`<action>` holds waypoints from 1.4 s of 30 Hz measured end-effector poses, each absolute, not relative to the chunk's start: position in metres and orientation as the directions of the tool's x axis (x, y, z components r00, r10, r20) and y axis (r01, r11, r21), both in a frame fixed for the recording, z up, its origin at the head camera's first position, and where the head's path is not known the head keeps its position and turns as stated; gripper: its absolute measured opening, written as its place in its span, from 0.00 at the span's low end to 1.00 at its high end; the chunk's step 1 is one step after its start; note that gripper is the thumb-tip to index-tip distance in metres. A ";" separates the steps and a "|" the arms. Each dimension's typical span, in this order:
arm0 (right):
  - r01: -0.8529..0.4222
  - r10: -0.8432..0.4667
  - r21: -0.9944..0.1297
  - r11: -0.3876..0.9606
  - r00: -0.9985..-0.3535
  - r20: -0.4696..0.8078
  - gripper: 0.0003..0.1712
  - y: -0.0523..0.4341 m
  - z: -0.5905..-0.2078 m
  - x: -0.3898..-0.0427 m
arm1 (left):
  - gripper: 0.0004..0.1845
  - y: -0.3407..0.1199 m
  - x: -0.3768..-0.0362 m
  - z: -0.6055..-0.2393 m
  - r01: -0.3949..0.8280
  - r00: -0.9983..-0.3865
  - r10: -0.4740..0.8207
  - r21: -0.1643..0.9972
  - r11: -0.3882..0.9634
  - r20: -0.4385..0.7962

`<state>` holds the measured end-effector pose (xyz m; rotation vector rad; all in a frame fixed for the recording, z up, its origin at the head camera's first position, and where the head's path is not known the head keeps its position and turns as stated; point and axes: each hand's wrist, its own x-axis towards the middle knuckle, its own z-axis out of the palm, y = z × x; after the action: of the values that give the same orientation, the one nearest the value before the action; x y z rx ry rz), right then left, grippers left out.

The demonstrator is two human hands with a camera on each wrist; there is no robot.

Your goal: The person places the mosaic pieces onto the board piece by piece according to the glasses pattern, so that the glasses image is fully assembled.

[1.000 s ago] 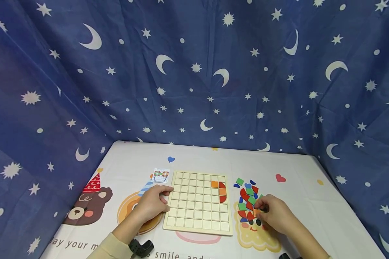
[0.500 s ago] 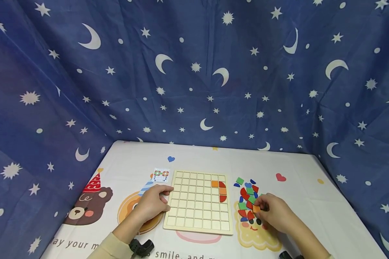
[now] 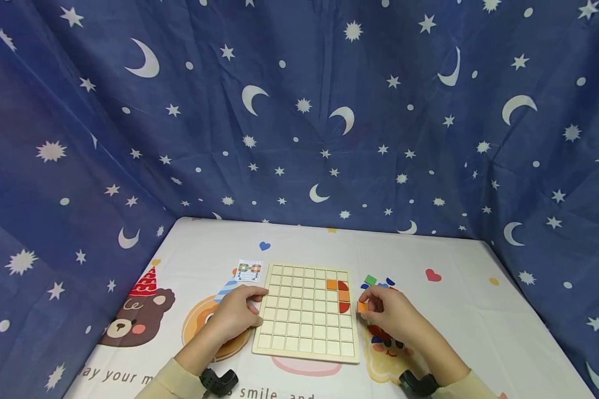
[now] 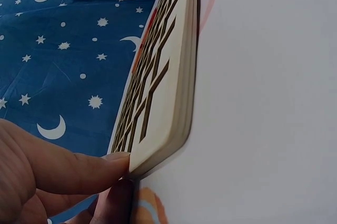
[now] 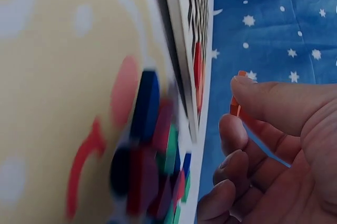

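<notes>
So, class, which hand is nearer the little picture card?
Left. The left hand touches the left edge of the board, just below the card in the head view; the right hand, pinching an orange square, is beyond the board's right edge.

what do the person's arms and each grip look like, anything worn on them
Both sleeves are pale beige, with a black, rounded device beside each. The left grip and right grip are ungloved, with no rings visible.
</notes>
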<state>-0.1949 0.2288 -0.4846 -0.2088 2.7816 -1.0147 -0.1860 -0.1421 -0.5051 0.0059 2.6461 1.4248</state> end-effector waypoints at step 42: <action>-0.159 -0.276 -0.610 0.776 -0.956 -0.102 0.10 0.170 -0.500 -0.216 | 0.36 -0.142 -0.186 -0.506 -0.063 -0.991 0.065 0.844 0.533 -0.115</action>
<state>-0.2163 0.1697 -0.4998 -0.3435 2.7831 -0.9313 -0.1855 -0.1417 -0.5056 0.0018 2.6322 1.4575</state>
